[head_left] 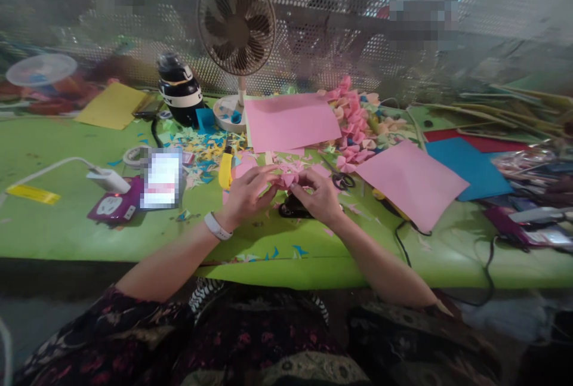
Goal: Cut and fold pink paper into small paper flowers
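Paper [289, 179] sits between left hand [254, 190] and right hand [319, 195], both pinched nearly closed on it, neither nearer; its long axis I can't tell.

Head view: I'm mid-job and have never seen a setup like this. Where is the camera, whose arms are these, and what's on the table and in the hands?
There is no machine here: a person works with two bare hands. The single picture comes from a camera worn on their head, looking forward and down, so the arms reach in from the bottom edge.

The left hand, with a white band at its wrist, and the right hand hold a small pink piece between their fingers.

On the green table, scissors lie beside the right hand. Farther back are a fan, a bottle, a pink sheet, paper scraps and a pink heap. A blue sheet lies farther right.
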A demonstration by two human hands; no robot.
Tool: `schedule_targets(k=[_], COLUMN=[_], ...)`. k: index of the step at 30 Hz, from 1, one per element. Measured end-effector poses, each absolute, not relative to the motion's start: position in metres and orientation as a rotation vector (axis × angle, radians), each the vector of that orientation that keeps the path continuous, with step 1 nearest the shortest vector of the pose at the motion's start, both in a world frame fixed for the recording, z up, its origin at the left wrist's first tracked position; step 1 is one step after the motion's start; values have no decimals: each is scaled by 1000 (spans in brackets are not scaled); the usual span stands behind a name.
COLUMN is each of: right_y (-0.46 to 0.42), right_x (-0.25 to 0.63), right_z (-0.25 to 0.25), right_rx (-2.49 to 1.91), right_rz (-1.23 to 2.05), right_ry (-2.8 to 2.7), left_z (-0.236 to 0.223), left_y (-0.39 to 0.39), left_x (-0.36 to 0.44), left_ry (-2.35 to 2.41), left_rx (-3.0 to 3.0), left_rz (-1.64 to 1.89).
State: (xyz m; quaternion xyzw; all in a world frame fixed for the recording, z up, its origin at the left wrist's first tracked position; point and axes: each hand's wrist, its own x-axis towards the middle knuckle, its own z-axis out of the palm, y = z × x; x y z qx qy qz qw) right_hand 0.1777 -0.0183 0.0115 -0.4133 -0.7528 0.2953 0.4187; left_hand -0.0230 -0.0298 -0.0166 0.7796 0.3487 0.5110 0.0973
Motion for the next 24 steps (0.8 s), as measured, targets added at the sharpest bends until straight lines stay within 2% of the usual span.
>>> schedule_targets(k=[7, 14, 19, 24], right_y=[-20, -19, -19, -18], right_x=[176, 178, 179, 180], right_z=[15, 17, 13, 7], right_rx=[-1022, -991, -980, -906], right_rz=[684, 775, 820, 483], right_ry=[-1865, -1873, -1884, -1892], left_z=[-11, -9, -17, -20], left_y=[-31, -31, -32, -32], left_x=[-24, -21, -15, -10], left_ry=[1009, 981, 889, 770], left_rx=[2487, 2271, 1827, 1533], left_rz=[1579, 1600, 1465, 1476])
